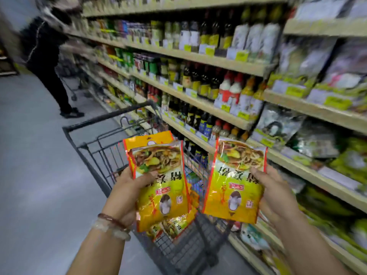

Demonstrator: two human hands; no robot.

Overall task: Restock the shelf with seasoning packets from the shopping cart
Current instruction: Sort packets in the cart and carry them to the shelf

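1. Nearest us, our left hand [129, 187] grips a stack of yellow packets [160, 181], thumb pressed across the front, fingers hidden behind. At least two packets overlap in this grip, one sticking up behind the front one, more edges poking out below.
2. Our left wrist wears bracelets [111, 225].
3. Our right hand [272, 191] clamps a single packet [234, 183], thumb on its front near the right edge. The print reads upside down to us.
4. Both grips hover above the cart [103, 139]; between and beneath them, more packs [193, 181] lie in its basket, too blurred to name.
5. Right of the right grip runs the shelf [297, 167], its bagged goods blurred; further up and left stand bottles [206, 84].
6. Far beyond the left grip, another person [47, 62] in dark clothes stands at the shelves.
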